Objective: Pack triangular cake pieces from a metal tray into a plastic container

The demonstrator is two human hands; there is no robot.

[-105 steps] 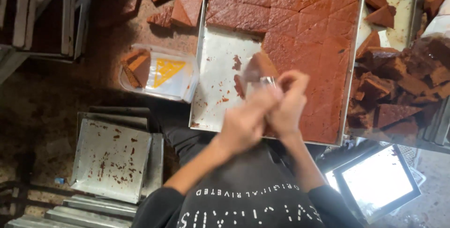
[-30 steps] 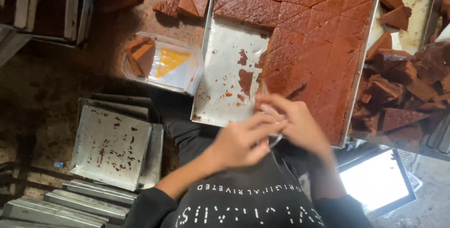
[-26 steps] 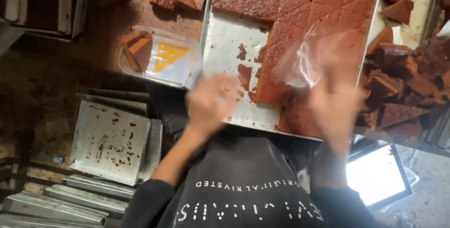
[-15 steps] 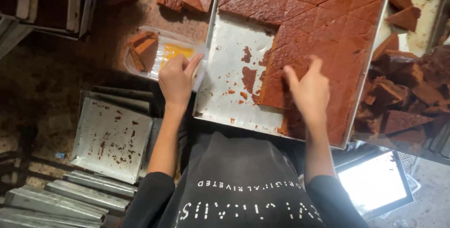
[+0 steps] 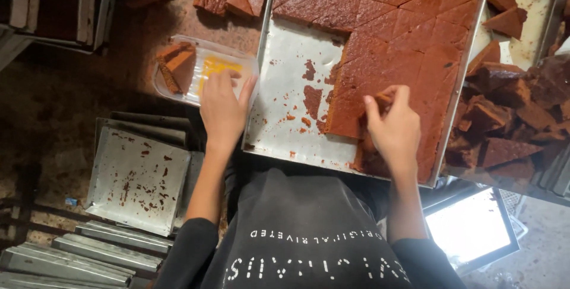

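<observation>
From the head camera, both hands sit slightly lower than half a second earlier. The left hand (image 5: 222,108) now rests flat, fingers spread, on the clear plastic container (image 5: 205,72), whose long axis runs left to right beside the metal baking tray (image 5: 279,140). The right hand (image 5: 392,128) pinches a brown cake slice (image 5: 350,114) at the slab's cut edge; the grip seems closed, though partly hidden.

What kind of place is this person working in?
Probably a small sweet or cake workshop: a big metal tray of cut brown slab, stacked empty trays, and loose pieces piled alongside.
</observation>
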